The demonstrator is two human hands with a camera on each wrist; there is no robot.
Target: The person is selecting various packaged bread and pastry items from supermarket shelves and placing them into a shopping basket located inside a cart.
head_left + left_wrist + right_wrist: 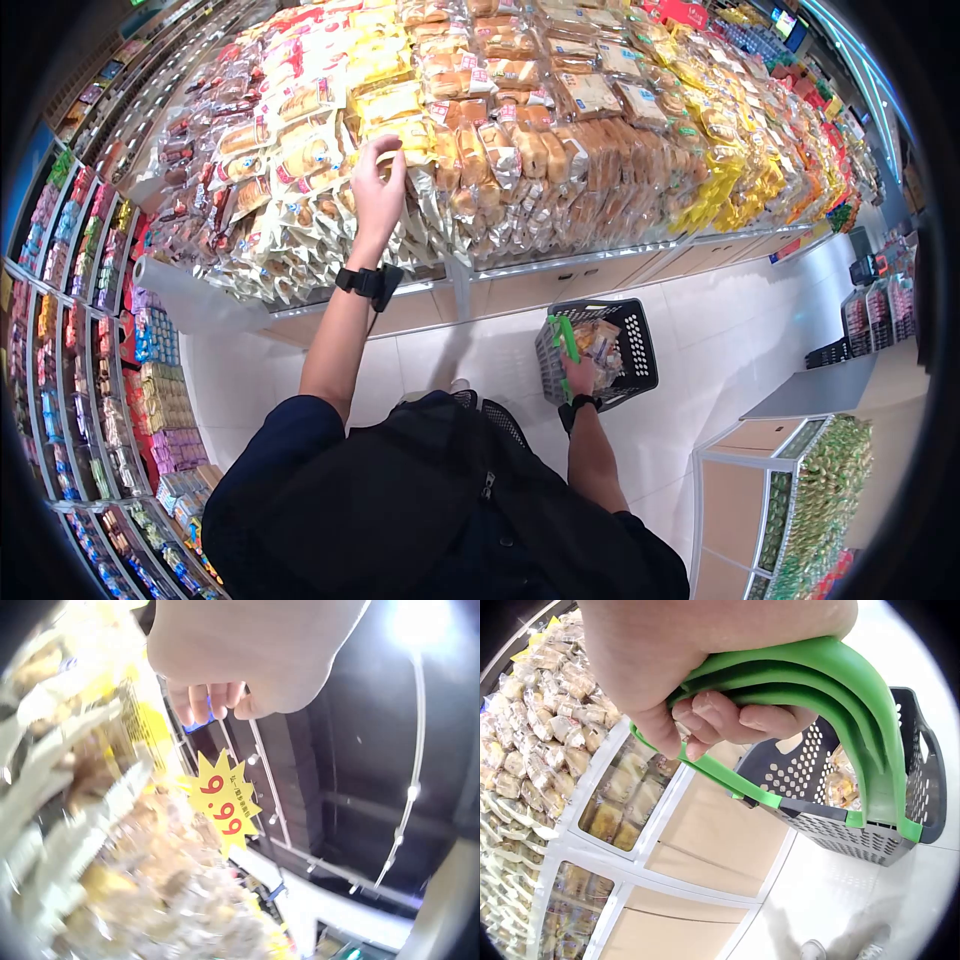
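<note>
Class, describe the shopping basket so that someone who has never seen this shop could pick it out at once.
Start at the long slanted display of bagged bread, then look down to the pale floor in front of it. There the right hand grips the shopping basket by its handles. It is the only dark grey perforated container with bright green handles, and packets lie inside.

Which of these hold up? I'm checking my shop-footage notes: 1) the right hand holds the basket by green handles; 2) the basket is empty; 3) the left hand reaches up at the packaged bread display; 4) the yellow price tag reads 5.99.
1) True: the right hand grips the green handles of the grey basket.
2) False: packaged goods lie in it.
3) True: the left hand is raised at the packaged bread display; whether it grips a pack cannot be told.
4) False: the yellow price tag reads 9.99.
</note>
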